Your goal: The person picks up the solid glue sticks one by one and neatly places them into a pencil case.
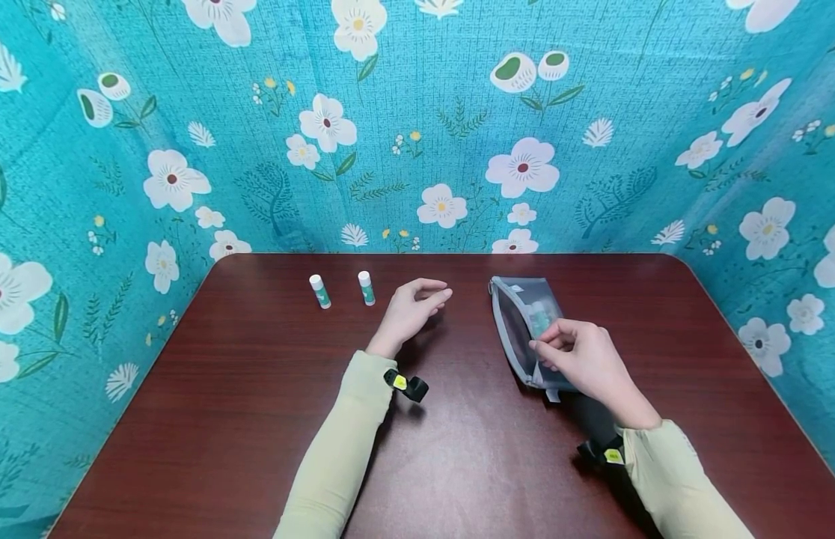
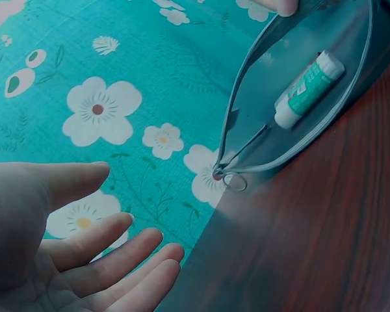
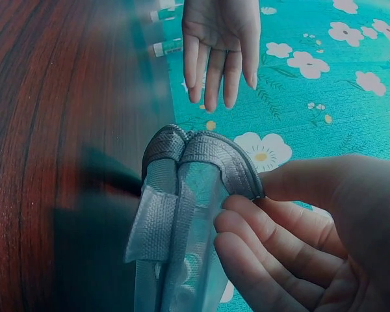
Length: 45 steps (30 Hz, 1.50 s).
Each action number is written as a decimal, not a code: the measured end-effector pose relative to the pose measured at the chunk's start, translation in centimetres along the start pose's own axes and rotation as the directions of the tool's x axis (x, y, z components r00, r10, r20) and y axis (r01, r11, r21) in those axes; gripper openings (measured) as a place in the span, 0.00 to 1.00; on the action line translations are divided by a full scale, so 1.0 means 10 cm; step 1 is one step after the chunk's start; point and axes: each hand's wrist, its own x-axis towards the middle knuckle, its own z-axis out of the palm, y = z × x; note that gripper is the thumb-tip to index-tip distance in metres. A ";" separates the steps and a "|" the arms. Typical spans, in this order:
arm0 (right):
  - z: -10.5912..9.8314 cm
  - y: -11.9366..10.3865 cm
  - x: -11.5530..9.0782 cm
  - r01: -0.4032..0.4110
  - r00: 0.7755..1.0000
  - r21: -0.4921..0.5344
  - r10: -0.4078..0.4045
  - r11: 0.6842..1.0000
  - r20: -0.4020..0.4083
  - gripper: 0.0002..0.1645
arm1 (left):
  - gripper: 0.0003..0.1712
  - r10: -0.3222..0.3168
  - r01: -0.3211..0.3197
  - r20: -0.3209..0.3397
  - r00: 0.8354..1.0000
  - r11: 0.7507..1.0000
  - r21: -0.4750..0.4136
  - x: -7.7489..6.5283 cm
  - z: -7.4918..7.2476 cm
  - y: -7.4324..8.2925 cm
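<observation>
A grey see-through zip pouch (image 1: 548, 290) lies on the table at the right, its zipped mouth spread apart. My right hand (image 1: 586, 358) pinches one edge of that mouth between thumb and fingers, as the right wrist view also shows. Inside the pouch is a green-and-white glue stick (image 2: 310, 91). To the pouch's left, my left hand (image 1: 411, 311) hovers with relaxed fingers and holds nothing. Beyond it stand two more glue sticks, one nearer the hand (image 1: 366, 288) and another glue stick (image 1: 319, 291) farther left.
The dark red-brown wooden table (image 1: 256, 374) has rounded far corners. A turquoise flowered cloth (image 1: 390, 150) hangs behind it and at both sides. Each wrist wears a black strap, the left strap (image 1: 407, 384) showing a yellow tag.
</observation>
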 end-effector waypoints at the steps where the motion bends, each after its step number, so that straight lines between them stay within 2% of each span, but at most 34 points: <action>1: 0.00 0.00 0.00 -0.001 1.000 0.001 0.001 1.000 0.001 0.04 | 0.23 0.003 -0.003 -0.001 1.000 1.000 0.000 0.00 -0.02 0.00; 9: 0.00 0.00 0.00 -0.005 1.000 -0.004 0.005 1.000 0.004 0.05 | 0.24 0.015 -0.015 -0.006 1.000 0.999 0.028 -0.02 -0.13 0.02; 19: -0.01 0.00 0.00 0.001 1.000 0.004 -0.001 1.000 0.003 0.05 | 0.21 0.080 -0.072 -0.042 0.996 0.986 0.153 -0.10 -0.23 0.05; 28: 0.00 0.01 0.01 -0.005 1.000 0.008 0.005 1.000 0.005 0.04 | 0.22 0.084 -0.072 -0.072 0.994 0.986 0.150 -0.16 -0.33 -0.01; 34: 0.00 0.01 0.00 -0.014 1.000 0.007 0.014 1.000 0.008 0.04 | 0.21 0.115 -0.098 -0.114 0.987 0.985 0.142 -0.17 -0.41 -0.02; 45: 0.01 0.01 0.01 -0.010 1.000 0.006 0.010 1.000 0.008 0.04 | 0.20 0.125 -0.100 -0.147 0.981 0.980 0.171 -0.21 -0.53 -0.08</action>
